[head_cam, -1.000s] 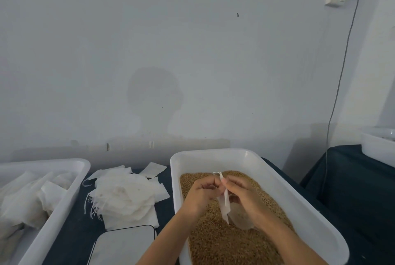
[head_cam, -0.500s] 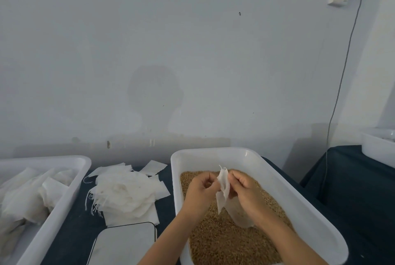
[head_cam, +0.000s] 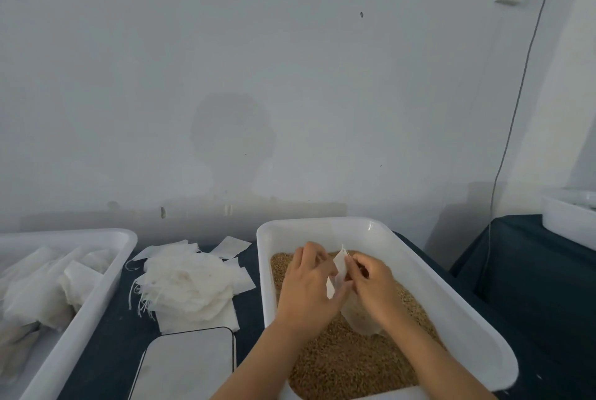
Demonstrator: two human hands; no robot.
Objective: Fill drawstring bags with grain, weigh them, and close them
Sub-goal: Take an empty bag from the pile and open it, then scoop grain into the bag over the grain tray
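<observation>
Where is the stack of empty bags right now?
In the head view, the stack of empty bags lies on the dark table left of the grain tray, right of the left tray, just behind the scale.

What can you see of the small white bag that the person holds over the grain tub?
The small white bag is thin, slightly see-through fabric, hanging limp above the grain in the white tub. The left hand and right hand pinch its upper edge from each side. Its lower part sags toward the grain. Whether it holds any grain cannot be told.
</observation>
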